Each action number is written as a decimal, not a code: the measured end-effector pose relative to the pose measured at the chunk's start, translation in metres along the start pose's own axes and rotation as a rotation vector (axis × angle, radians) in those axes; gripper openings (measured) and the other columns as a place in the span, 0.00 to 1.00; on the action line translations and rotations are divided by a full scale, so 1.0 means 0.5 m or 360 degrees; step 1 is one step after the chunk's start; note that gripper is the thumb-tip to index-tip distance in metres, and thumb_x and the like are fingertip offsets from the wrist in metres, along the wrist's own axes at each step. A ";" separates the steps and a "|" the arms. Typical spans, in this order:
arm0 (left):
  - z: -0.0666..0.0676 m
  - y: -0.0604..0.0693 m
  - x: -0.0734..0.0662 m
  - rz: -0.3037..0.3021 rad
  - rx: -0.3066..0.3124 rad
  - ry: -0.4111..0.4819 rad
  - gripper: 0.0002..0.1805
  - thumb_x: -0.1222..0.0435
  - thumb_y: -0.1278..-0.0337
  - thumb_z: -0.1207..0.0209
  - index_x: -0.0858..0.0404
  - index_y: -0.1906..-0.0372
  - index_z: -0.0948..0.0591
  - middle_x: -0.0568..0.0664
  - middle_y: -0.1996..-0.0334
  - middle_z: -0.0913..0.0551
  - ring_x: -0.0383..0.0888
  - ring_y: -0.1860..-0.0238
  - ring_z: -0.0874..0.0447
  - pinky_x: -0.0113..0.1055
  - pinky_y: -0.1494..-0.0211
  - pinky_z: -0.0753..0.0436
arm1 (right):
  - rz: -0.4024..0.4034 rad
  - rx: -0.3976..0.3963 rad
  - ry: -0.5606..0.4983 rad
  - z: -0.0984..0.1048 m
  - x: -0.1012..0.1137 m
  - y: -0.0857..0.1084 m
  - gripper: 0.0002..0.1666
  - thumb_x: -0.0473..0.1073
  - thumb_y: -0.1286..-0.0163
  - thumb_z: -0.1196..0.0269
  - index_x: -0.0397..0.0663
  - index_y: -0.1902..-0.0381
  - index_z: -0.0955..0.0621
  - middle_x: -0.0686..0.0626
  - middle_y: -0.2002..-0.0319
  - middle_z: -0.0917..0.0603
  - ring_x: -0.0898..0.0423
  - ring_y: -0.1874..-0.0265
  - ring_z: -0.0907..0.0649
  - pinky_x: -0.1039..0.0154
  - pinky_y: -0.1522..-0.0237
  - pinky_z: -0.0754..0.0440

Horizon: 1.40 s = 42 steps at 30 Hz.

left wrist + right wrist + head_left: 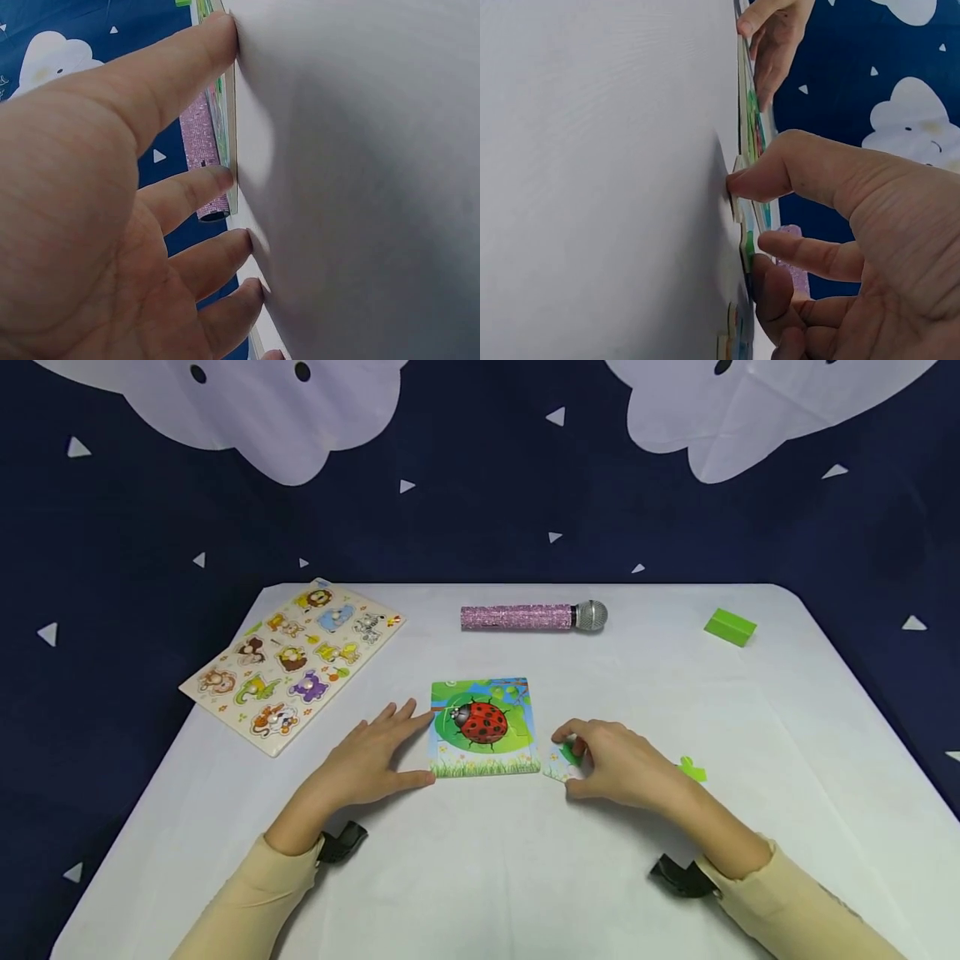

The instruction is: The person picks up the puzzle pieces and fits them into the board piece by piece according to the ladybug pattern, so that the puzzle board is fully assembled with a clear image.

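A square ladybug jigsaw puzzle (486, 767) lies flat on the white table. My left hand (367, 762) rests at its left side, fingers spread and fairly straight, with thumb and index fingertip touching its edge. To the right of the puzzle, my right hand (621, 764) pinches a loose puzzle piece (556, 765) between thumb and curled fingers. That piece shows green, pale blue and small flowers, and the hand covers part of it. Another green puzzle piece (692, 770) lies beyond the right wrist, partly hidden by it. In the right wrist view, the thumb (761, 182) meets the piece's edge.
An animal peg puzzle board (279, 670) lies slanted at the back left. Behind the ladybug puzzle is a pink glittery microphone (517, 617). A green block (731, 627) sits at the back right, and a dark blue patterned cloth (480, 468) hangs behind the table.
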<state>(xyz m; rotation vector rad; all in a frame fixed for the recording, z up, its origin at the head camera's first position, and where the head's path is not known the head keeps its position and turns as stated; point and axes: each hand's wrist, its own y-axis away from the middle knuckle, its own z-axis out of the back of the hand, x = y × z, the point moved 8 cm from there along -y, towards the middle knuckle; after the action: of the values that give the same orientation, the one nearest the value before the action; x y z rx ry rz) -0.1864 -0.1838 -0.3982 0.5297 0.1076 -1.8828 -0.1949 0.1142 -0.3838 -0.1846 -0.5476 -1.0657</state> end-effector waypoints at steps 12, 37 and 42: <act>0.001 0.000 0.000 0.0027 0.0030 0.0022 0.50 0.43 0.36 0.29 0.49 0.14 0.38 0.63 0.14 0.45 0.70 0.14 0.51 0.78 0.18 0.47 | 0.0111 -0.0051 -0.0002 0.009 0.014 -0.016 0.27 0.43 0.50 0.23 0.51 0.49 0.12 0.57 0.64 0.15 0.60 0.66 0.22 0.64 0.62 0.23; 0.001 0.001 0.004 0.0023 0.0040 0.0059 0.49 0.44 0.35 0.30 0.50 0.14 0.37 0.62 0.13 0.47 0.70 0.13 0.53 0.78 0.17 0.50 | 0.0419 0.0120 -0.0022 -0.041 0.154 -0.144 0.21 0.43 0.46 0.25 0.57 0.52 0.12 0.56 0.59 0.13 0.59 0.60 0.20 0.63 0.60 0.18; 0.002 0.003 0.002 0.0015 0.0042 0.0087 0.49 0.44 0.35 0.30 0.50 0.14 0.37 0.62 0.13 0.47 0.69 0.13 0.53 0.78 0.17 0.50 | 0.0487 0.0160 -0.0022 -0.053 0.171 -0.160 0.21 0.43 0.46 0.24 0.57 0.51 0.12 0.56 0.61 0.14 0.60 0.61 0.20 0.64 0.58 0.17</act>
<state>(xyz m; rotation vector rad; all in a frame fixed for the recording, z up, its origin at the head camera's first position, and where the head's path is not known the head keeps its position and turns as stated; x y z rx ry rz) -0.1855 -0.1854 -0.3975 0.5990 0.1158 -1.8630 -0.2238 -0.0018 -0.3721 -0.1806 -0.5637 -0.7385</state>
